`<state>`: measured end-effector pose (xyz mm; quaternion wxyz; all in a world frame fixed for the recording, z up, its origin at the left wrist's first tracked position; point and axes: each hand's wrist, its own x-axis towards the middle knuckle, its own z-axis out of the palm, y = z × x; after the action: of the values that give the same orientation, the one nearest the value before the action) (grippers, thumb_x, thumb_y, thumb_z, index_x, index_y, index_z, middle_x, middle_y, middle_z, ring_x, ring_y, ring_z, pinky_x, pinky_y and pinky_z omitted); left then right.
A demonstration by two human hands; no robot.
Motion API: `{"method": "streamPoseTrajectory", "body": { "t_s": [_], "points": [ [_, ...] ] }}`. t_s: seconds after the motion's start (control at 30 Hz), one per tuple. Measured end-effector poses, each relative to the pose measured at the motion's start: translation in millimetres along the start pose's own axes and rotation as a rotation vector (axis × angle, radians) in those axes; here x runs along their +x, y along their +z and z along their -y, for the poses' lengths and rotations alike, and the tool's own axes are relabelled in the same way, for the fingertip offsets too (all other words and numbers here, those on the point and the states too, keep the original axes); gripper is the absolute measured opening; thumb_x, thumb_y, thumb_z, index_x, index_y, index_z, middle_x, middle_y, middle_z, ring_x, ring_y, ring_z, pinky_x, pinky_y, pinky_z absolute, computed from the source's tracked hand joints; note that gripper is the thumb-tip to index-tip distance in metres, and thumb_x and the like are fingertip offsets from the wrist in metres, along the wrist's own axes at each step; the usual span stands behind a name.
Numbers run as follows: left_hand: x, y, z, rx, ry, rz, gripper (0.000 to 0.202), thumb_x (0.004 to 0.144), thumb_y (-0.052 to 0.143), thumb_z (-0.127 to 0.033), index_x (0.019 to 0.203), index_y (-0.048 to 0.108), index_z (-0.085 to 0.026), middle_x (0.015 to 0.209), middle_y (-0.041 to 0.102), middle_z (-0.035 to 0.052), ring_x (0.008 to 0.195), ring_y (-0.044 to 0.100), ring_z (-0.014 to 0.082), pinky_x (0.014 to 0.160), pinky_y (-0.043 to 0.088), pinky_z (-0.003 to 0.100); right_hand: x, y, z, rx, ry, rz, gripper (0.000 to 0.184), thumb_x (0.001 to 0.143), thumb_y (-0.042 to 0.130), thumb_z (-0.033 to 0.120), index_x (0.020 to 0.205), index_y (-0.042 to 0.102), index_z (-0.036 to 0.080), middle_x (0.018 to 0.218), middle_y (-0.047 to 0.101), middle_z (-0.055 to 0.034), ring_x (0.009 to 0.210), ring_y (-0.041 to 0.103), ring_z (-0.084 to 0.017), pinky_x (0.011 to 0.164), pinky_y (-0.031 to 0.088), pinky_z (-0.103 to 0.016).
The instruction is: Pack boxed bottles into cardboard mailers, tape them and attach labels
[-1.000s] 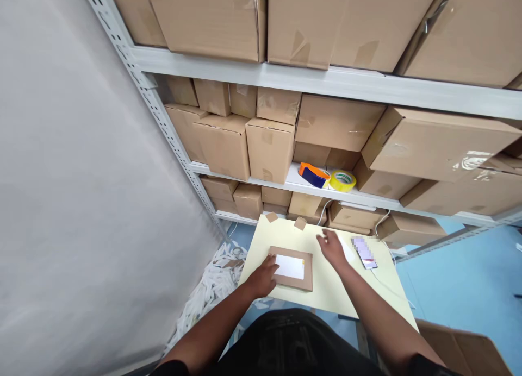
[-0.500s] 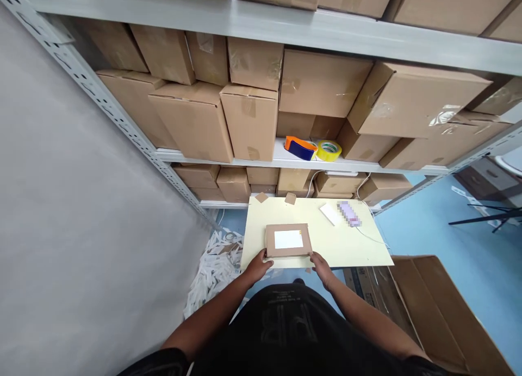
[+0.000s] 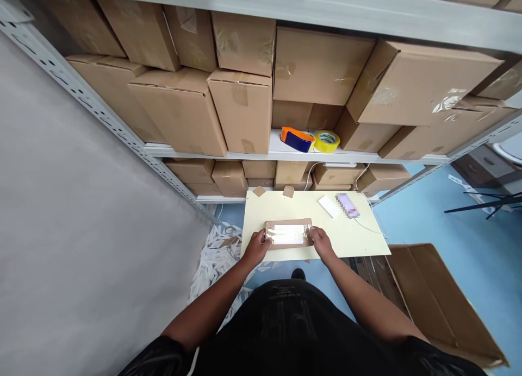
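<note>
Since the frame half a second back, both hands have gone from the near edge of the flat cardboard parcel (image 3: 288, 233) to its two short ends, and the parcel now reads tilted, its white-labelled face foreshortened into a narrow band.

1. Left hand (image 3: 256, 245): I see it closed on the left end of the parcel, fingers curled around the edge.
2. Right hand (image 3: 322, 243): I see it closed on the right end in the same way. Neither hand holds anything else.
3. Parcel position: it sits at the near-left part of the pale yellow table (image 3: 359, 240), between the two hands. I cannot tell whether its lower edge touches the tabletop.
4. Other table items: a white card (image 3: 328, 206) and a phone (image 3: 348, 205) lie side by side at the far right, well apart from the parcel. Two cardboard scraps (image 3: 259, 191) lie at the far edge.
5. Surroundings: an orange and blue tape dispenser (image 3: 297, 138) and a yellow tape roll (image 3: 327, 141) rest on the metal shelf (image 3: 253, 154) among stacked cardboard boxes (image 3: 179, 110). An open carton (image 3: 432, 300) stands on the floor to the right of the table. Paper strips (image 3: 216, 262) litter the floor to its left.
</note>
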<state>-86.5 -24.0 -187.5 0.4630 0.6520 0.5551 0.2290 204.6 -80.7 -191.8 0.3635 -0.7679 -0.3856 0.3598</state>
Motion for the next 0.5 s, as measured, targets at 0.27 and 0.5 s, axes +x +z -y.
{"method": "streamPoseTrajectory", "body": {
  "t_s": [0.27,0.5],
  "points": [
    [29,12.8,4,0.088,-0.078,-0.002,0.061,0.095,0.049,-0.035,0.153,0.046,-0.014,0.125,0.06,0.0142,0.109,0.063,0.025,0.105,0.047,0.037,31,4,-7,-0.097,-0.061,0.162,0.067,0.094,0.043,0.068,0.141,0.062,0.024,0.127,0.066,-0.0108,0.124,0.06,-0.029,0.109,0.045,-0.042],
    [38,14.0,9,0.097,-0.092,-0.004,0.061,0.095,0.048,-0.04,0.151,0.049,-0.017,0.128,0.062,0.0134,0.123,0.057,0.0282,0.11,0.043,0.038,40,3,-30,-0.051,-0.039,0.289,0.072,0.095,0.039,0.073,0.147,0.056,0.027,0.134,0.065,-0.01,0.131,0.055,-0.03,0.115,0.039,-0.045]
  ]
}}
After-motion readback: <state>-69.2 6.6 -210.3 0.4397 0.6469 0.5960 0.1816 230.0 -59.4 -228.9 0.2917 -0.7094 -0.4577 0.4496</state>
